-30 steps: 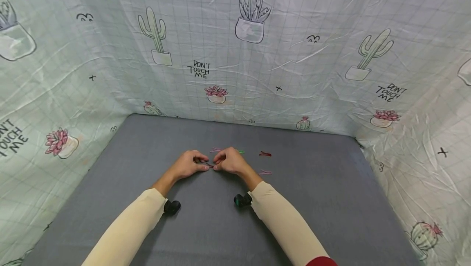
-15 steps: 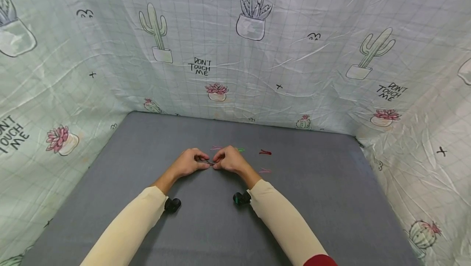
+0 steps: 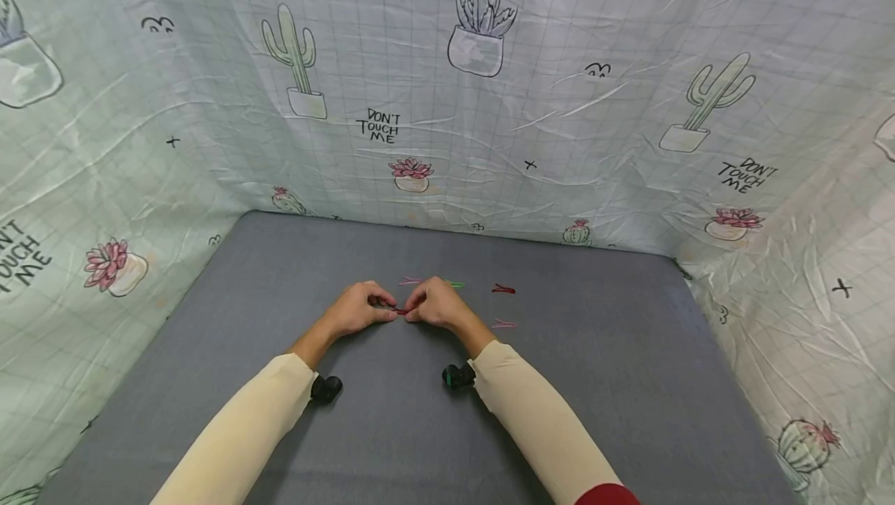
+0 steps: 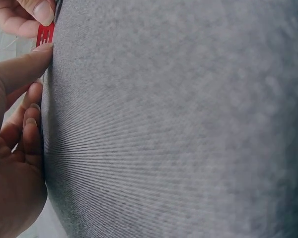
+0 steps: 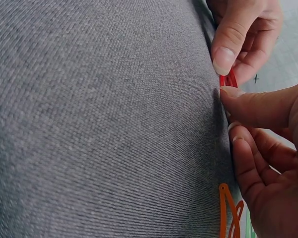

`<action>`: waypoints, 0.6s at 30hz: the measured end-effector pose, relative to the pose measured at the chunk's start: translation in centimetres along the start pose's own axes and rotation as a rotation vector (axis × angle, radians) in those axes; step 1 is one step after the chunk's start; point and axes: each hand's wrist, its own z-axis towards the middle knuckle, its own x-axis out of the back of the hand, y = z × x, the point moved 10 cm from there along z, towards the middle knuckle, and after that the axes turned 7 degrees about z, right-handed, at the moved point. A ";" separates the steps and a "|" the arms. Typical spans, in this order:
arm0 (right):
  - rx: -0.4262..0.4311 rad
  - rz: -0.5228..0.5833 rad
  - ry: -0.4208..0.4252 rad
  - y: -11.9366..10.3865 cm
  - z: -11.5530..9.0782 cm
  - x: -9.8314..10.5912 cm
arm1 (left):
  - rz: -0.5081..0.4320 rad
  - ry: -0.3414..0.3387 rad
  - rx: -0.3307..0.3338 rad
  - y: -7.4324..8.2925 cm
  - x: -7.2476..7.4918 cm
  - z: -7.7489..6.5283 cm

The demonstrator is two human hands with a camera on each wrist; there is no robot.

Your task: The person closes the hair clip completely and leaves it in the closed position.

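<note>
A red snap hair clip (image 4: 44, 33) spans the short gap between my two hands, low over the grey cloth. My left hand (image 3: 359, 309) pinches one end between thumb and fingers. The other end is pinched by my right hand (image 3: 438, 304). In the right wrist view, the slotted middle of the clip shows between the two thumb tips, while its ends are hidden under the fingers. Just beyond the right hand lies a green hair clip (image 3: 456, 284), partly covered by it in the head view.
A pink hair clip (image 3: 409, 281) lies behind the hands. To the right are an open red hair clip (image 3: 503, 289) and a pinkish one (image 3: 504, 324). An orange clip (image 5: 223, 210) shows in the right wrist view. A printed curtain (image 3: 447, 101) encloses the grey table (image 3: 594, 381).
Both hands stay in nearly the same place. The red clip between them has turned slightly, with its gap looking narrower now.
</note>
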 end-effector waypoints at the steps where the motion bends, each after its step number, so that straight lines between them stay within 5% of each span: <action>1: 0.000 -0.003 -0.001 -0.1 0.0 0.0 | 0.000 0.002 -0.002 0.0 0.0 0.0; 18: 0.018 -0.069 -0.005 -0.1 0.4 -0.3 | 0.003 -0.006 0.014 -0.4 0.2 0.2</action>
